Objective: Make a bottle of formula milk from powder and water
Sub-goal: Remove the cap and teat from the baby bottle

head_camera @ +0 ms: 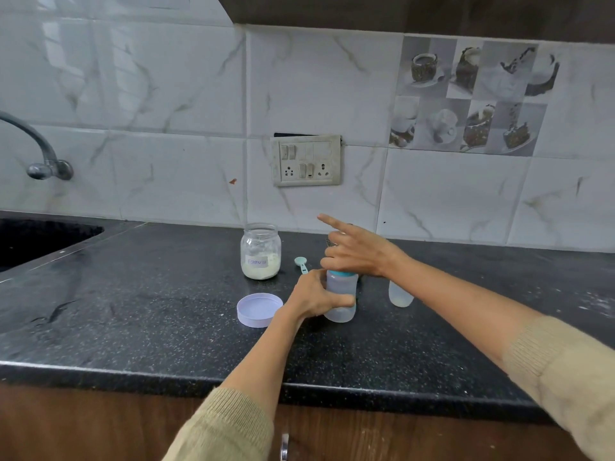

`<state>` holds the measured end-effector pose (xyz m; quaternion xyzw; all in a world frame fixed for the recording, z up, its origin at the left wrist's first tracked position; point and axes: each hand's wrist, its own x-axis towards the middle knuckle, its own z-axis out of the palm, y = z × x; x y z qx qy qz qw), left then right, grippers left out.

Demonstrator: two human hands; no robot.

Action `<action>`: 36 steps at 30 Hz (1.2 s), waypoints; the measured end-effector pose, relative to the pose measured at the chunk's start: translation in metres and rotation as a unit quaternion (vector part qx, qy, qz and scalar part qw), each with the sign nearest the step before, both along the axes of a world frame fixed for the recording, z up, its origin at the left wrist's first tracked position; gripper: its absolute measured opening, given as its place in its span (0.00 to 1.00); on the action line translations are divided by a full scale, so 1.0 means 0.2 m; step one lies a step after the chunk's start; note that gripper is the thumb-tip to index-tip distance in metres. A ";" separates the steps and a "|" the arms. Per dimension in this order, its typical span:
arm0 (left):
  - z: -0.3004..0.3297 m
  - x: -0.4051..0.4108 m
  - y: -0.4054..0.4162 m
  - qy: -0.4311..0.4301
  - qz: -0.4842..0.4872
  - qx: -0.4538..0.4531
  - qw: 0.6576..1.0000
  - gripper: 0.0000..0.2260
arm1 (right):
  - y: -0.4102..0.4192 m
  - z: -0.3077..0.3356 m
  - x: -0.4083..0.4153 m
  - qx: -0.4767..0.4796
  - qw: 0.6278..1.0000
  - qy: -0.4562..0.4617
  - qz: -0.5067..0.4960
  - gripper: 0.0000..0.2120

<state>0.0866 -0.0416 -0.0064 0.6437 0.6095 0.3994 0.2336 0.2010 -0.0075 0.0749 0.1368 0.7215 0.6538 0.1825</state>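
Note:
A translucent baby bottle [341, 291] with a teal collar stands upright on the black counter. My left hand [311, 297] is wrapped around its body. My right hand [354, 249] sits over the bottle's top with the index finger stretched out; the teat or cap under it is hidden. An open glass jar of white formula powder [260, 251] stands behind to the left, its lilac lid [259, 309] lying upturned in front. A small teal scoop [301, 262] lies between jar and bottle. A second clear container with pale liquid [400, 292] stands right of the bottle.
The black granite counter [149, 311] ends at a front edge with a wooden cabinet and metal handle [284, 445] below. A dark sink [36, 241] and tap [40, 151] are at the far left. A switch and socket panel [307, 160] is on the tiled wall.

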 end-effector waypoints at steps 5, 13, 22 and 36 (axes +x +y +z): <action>-0.01 0.00 0.00 -0.029 -0.008 -0.006 1.000 0.13 | -0.13 0.02 -0.05 0.006 0.981 0.097 -0.170 0.21; -0.01 0.01 0.00 -0.046 -0.006 -0.009 0.999 0.15 | -0.07 0.28 -0.08 -0.422 0.675 0.476 -0.373 0.17; -0.01 0.02 0.00 -0.026 0.003 -0.007 1.000 0.16 | -0.04 0.20 0.00 -0.516 0.612 0.499 -0.332 0.35; -0.03 0.02 0.03 -0.016 0.001 0.013 1.000 0.11 | 0.01 0.11 0.03 -0.512 0.642 0.513 -0.248 0.30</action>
